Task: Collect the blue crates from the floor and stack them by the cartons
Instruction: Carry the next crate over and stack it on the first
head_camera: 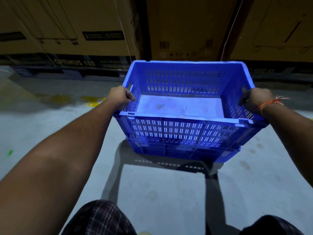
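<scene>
The left hand (121,97) grips the left short wall of a blue slotted plastic crate (184,106), thumb hooked over the rim beside the handle slot and fingers wrapped on the outside. The right hand (254,100) clamps the opposite short wall the same way, and a thin orange thread band (269,103) circles that wrist. Both bare forearms reach forward, well apart, with the crate held between them.

The held crate is open at the top and empty but for a few small specks on its pale floor. Directly beneath it sits a second blue slotted crate (184,151), of which only the near wall and rim show; the upper one appears seated on or into it, though the exact contact is hard to tell. The lower crate rests on a grey concrete floor (67,133), which carries yellow paint patches (92,99) to the left and a small green mark (9,152) at the far left edge.

Just behind the crates stand large brown cardboard cartons (84,22), with black printed bands along their lower edges. At the bottom of the view, dark checked shorts (100,217) cover the person's knees.
</scene>
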`<state>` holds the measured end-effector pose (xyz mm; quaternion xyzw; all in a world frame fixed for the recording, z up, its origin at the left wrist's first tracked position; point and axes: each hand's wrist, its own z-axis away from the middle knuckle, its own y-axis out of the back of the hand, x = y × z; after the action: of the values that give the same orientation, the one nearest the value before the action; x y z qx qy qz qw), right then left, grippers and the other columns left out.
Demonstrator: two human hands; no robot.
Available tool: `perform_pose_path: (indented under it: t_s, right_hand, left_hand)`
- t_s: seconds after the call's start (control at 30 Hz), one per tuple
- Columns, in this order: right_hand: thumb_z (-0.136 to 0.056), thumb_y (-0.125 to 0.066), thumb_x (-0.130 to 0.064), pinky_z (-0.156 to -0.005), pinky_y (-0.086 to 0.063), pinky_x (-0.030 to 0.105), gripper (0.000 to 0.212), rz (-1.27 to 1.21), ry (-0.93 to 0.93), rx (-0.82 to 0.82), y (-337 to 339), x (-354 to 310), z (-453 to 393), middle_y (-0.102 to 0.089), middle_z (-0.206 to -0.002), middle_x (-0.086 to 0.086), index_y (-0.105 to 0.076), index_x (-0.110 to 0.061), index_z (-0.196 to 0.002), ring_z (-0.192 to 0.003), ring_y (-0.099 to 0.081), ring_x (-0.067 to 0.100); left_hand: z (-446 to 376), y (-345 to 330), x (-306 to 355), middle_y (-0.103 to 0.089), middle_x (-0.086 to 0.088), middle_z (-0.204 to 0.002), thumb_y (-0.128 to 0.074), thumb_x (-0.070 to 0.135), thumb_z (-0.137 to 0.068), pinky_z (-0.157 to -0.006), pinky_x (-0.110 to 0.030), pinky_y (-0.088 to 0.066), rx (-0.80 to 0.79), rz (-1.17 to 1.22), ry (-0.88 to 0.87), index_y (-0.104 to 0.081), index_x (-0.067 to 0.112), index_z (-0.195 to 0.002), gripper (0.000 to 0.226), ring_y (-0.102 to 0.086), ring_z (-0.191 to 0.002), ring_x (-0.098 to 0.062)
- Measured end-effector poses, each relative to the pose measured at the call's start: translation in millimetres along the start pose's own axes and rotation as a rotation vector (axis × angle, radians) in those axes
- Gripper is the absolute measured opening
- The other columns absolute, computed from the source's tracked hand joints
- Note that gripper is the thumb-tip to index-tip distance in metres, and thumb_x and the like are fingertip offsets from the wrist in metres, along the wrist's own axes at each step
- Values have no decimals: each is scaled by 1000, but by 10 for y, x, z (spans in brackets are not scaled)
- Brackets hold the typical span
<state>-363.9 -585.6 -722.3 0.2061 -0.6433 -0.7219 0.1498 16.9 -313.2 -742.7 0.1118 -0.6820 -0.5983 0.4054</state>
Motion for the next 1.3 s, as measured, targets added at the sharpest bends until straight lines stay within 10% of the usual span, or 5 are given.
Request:
perform_pose_path:
  t_s: [0.83,0.97,1.1,1.3]
  right_hand:
    - [-82,-65,-22,-85,-52,35,16,73,28,11,-62,-145,-240,-69,-109,11,-77,-22,-93,-97,-64,36]
    - [-83,-60,-23,-85,-54,38,21,56,5,44,-46,-168,-182,-70,-104,13,-74,-15,-96,-92,-65,36]
    - [-89,-53,-21,-90,-52,38,28,118,56,19,36,-230,-134,-68,-115,12,-71,-13,-109,-105,-63,35]
    - [-94,-48,-14,-93,-51,40,31,198,53,9,-6,-238,-116,-65,-123,12,-66,-12,-119,-113,-60,34]
  left_hand:
    - [-162,122,-57,-76,0,-93,-64,3,-81,-83,-18,-41,-13,-15,8,-79,17,-89,22,-66,-94,-13]
    - [-168,103,-91,-75,-4,-87,-61,2,-82,-59,-5,-41,-8,-33,18,-78,20,-85,25,-62,-61,2]
    - [-224,92,-110,-73,-5,-86,-65,4,-82,-76,-26,-43,-9,-90,-20,-78,22,-89,23,-63,-78,-17]
    - [-237,56,-120,-68,-14,-73,-67,7,-83,-60,-25,-39,-8,-123,-52,-79,19,-91,18,-56,-62,-22]
